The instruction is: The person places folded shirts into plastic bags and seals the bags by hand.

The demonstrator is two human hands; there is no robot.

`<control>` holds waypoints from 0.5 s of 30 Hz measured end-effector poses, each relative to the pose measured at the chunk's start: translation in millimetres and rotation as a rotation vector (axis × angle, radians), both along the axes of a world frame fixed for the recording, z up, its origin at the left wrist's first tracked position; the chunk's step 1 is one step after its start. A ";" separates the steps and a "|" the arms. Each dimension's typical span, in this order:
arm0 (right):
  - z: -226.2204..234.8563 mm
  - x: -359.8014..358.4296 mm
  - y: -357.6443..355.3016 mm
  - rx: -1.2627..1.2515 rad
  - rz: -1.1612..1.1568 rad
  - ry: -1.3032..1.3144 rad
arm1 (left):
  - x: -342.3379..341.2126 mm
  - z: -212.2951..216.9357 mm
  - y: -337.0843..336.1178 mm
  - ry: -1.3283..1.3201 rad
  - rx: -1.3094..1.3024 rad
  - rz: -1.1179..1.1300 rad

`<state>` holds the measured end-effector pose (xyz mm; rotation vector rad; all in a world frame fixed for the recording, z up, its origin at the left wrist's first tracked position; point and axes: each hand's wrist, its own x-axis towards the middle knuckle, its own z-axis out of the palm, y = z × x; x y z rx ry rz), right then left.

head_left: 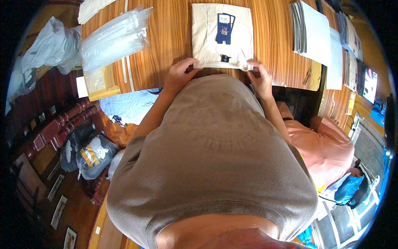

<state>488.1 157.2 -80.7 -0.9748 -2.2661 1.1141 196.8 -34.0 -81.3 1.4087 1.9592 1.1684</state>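
Note:
A cream shirt [204, 29], folded into a flat rectangle, lies on the wood-grain table straight ahead. Dark blue hang tags [224, 30] rest on top of it, and a small dark neck label [225, 58] shows by its near edge. My left hand [180, 76] pinches the near left corner of the shirt between thumb and fingers. At the near right corner, my right hand [260, 78] grips the cloth the same way. A pale strip shows along the near edge between both hands.
Clear plastic bags [116, 41] lie at the table's left. White sheets [311, 33] are stacked on the right, near a small pair of snips [307, 76]. Blue cloth [128, 106] sits below the table edge. Another person in a pink top [319, 141] is close on my right.

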 end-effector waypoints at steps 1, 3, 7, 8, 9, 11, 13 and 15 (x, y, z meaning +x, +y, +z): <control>-1.5 0.4 3.1 0.089 0.033 -0.042 | -0.6 -5.2 2.4 -0.007 0.044 0.004; -5.2 -0.2 1.0 -0.053 -0.028 0.094 | 2.2 -14.8 2.3 -0.052 0.091 0.035; 8.8 -10.2 -2.0 -0.259 -0.054 0.169 | 7.0 -19.5 3.1 -0.076 0.135 0.108; 3.2 -8.3 -3.8 -0.179 -0.068 0.165 | 7.8 -17.6 4.0 -0.053 0.156 0.111; -7.5 -5.0 -6.5 -0.098 -0.082 0.162 | 8.9 -23.6 1.7 -0.100 0.147 0.127; -11.0 -8.2 -7.0 0.017 -0.100 0.176 | 11.6 -30.5 1.2 -0.192 0.134 0.163; -15.2 -14.8 -8.7 0.079 -0.115 0.208 | 14.0 -23.0 4.7 -0.151 0.080 0.166; -25.3 -10.4 -6.8 -0.044 -0.136 0.217 | 14.4 0.6 10.3 -0.253 -0.042 0.174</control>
